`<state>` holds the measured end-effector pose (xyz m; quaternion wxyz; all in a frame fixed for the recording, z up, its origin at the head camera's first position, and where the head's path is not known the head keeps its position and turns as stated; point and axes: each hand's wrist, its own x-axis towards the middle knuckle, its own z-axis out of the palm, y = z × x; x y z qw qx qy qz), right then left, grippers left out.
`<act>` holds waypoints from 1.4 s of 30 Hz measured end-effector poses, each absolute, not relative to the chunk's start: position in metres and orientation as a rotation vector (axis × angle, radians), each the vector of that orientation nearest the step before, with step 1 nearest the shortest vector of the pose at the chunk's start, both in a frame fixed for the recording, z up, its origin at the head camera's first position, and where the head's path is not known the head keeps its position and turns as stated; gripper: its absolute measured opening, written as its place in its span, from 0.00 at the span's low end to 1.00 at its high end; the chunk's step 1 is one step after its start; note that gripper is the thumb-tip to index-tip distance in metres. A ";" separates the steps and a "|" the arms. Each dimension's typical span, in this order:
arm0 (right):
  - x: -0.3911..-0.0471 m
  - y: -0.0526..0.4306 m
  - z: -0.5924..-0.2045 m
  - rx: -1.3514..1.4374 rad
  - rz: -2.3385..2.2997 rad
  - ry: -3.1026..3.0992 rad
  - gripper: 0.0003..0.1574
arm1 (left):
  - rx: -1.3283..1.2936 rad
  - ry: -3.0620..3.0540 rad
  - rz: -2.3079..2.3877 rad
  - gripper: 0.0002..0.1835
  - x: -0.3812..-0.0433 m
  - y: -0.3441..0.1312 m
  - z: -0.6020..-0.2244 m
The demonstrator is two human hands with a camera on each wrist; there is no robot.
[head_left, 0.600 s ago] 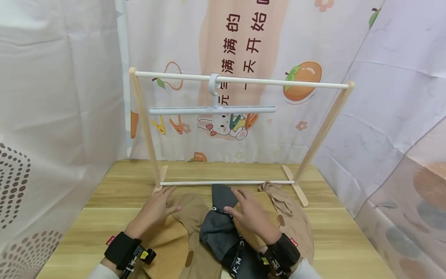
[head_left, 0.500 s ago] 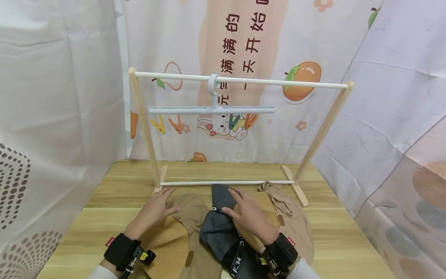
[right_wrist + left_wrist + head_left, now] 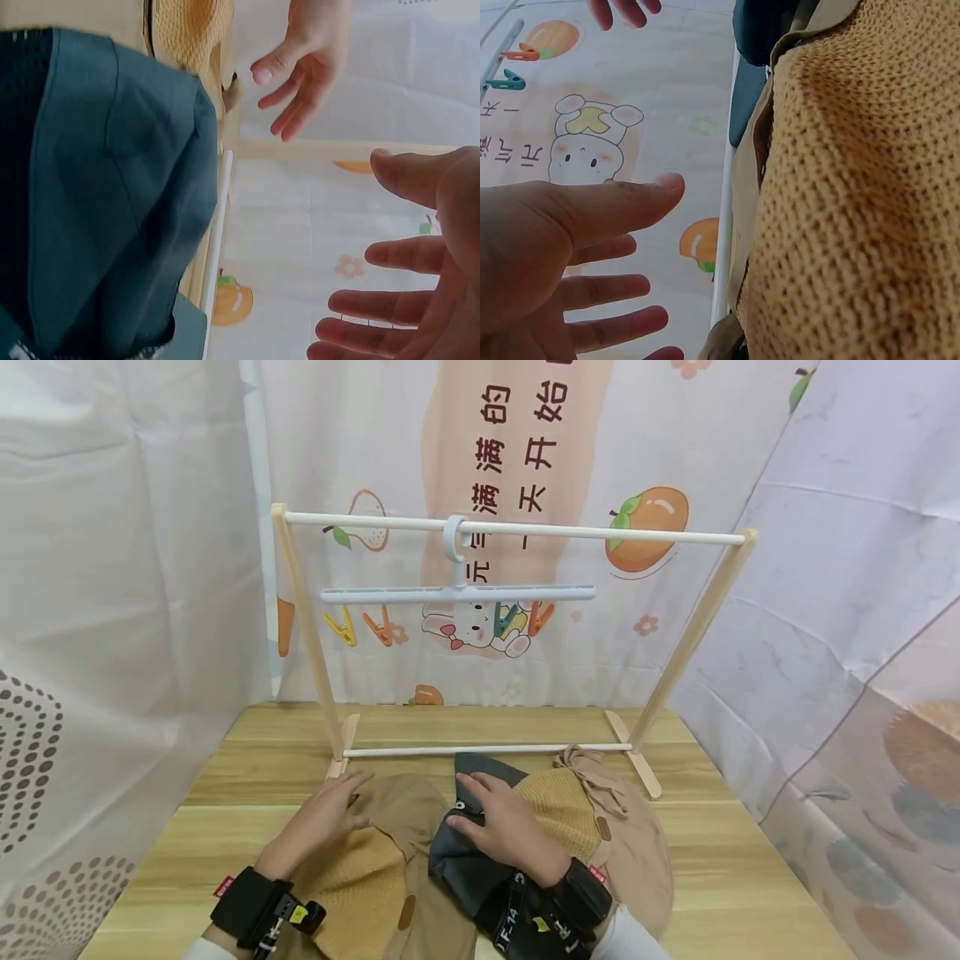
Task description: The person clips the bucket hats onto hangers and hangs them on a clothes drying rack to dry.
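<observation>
My left hand (image 3: 318, 822) has its fingers spread over a beige hat with a yellow woven crown (image 3: 367, 885) and a brown tag. In the left wrist view, that hand (image 3: 525, 262) holds nothing, with the woven crown (image 3: 840, 187) beside it. My right hand (image 3: 510, 831), fingers apart, is over a dark grey cloth hat (image 3: 453, 860) with a lettered black strap. The right wrist view has this dark hat (image 3: 135, 187) left of the hand (image 3: 442, 262), which also holds nothing. Partly behind my right hand lies a second beige hat (image 3: 637, 843) with a tie cord.
Behind the hats, a wooden rack (image 3: 690, 643) with white rods stands on the wooden table (image 3: 735, 860). A light blue hanger (image 3: 457, 594) hangs from its top rod, carrying yellow, orange and green clips (image 3: 506, 618). Printed curtains (image 3: 150, 568) enclose the back and sides.
My right hand has moved left, from the second beige hat to over the dark hat. The left hand has shifted slightly left and down. The hats stay where they were.
</observation>
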<state>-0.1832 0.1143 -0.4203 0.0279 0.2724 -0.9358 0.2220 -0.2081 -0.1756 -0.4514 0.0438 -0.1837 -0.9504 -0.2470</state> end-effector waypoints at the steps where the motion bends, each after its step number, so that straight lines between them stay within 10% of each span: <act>1: -0.182 0.114 -0.421 0.849 0.690 -2.889 0.39 | -0.559 -2.908 -0.770 0.36 -0.207 -0.176 -0.453; 42: -0.142 0.037 -0.431 1.229 0.671 -2.876 0.35 | -0.518 -2.963 -0.832 0.22 -0.195 -0.196 -0.461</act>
